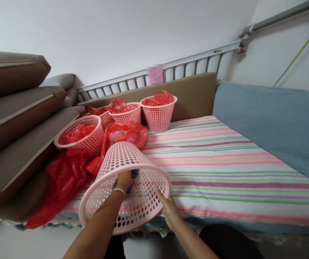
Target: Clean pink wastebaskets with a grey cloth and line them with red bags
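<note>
A pink perforated plastic basket [123,158] lies tipped on its side, its wide mouth facing me. My left hand [126,178] reaches inside it, the fingers closed on a dark crumpled cloth [135,174]; most of the fingers are hidden. On the right of the rim, my right hand [166,207] grips the basket, thumb on the inner side. Right behind the basket sits a bunched red plastic bag [136,133]. Another red bag [68,180] spreads out to the left and hangs over the bed's front edge.
Several more pink baskets stand behind, including one at the left [91,144] and one at the back [158,117], with red bags inside. Brown cushions [16,118] are stacked at the left. A striped sheet [224,165] covers the bed; a blue cover [273,122] lies right.
</note>
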Demonstrator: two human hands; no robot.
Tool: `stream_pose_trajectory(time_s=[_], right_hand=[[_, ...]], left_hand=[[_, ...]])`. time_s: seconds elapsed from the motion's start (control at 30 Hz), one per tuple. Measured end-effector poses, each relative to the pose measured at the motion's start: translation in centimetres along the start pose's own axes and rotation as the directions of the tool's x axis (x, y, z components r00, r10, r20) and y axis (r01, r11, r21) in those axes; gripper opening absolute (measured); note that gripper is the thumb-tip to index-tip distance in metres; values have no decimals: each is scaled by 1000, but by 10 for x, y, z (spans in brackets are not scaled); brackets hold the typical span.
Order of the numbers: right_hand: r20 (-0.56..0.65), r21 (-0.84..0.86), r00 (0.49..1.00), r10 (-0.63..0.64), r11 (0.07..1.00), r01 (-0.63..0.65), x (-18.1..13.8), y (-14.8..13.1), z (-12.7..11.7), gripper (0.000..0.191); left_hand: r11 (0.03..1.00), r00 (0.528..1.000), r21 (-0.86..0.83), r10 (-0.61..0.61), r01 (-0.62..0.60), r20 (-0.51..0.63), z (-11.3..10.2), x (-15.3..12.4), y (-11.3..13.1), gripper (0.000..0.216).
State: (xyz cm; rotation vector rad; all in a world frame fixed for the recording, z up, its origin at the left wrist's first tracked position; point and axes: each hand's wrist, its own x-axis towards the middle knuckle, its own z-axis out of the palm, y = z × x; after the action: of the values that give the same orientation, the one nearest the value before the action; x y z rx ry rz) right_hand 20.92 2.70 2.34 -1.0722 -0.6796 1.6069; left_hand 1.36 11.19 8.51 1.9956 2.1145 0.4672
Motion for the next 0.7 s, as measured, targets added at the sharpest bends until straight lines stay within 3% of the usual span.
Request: stream_pose_trajectory(time_s=[0.1,0.23,0.37,0.43,0.57,0.7], right_hand=[[-19,41,1000,-25,999,26,-1,-1,3,64],[-40,64,999,-37,997,39,-3,-6,9,65],[-2,88,991,-133,987,133,-6,-21,10,55],[31,16,981,-194,981,194,-7,-35,4,50],[42,-156,972,-233,959,237,-4,-61,-16,47],[14,-32,989,-147,989,147,4,-68,-30,48]], left_hand=[[998,998,32,53,-54,42,4,-21,7,25],[991,989,11,134,-135,63,12,-86,36,53],[961,966,-106,258,-254,22,10,-141,65,63],[930,947,-183,322,-318,-3,4,-147,76,64],[897,922,-237,388,-374,12,3,-130,89,62],[882,910,-250,414,-399,7,24,-114,92,63]])
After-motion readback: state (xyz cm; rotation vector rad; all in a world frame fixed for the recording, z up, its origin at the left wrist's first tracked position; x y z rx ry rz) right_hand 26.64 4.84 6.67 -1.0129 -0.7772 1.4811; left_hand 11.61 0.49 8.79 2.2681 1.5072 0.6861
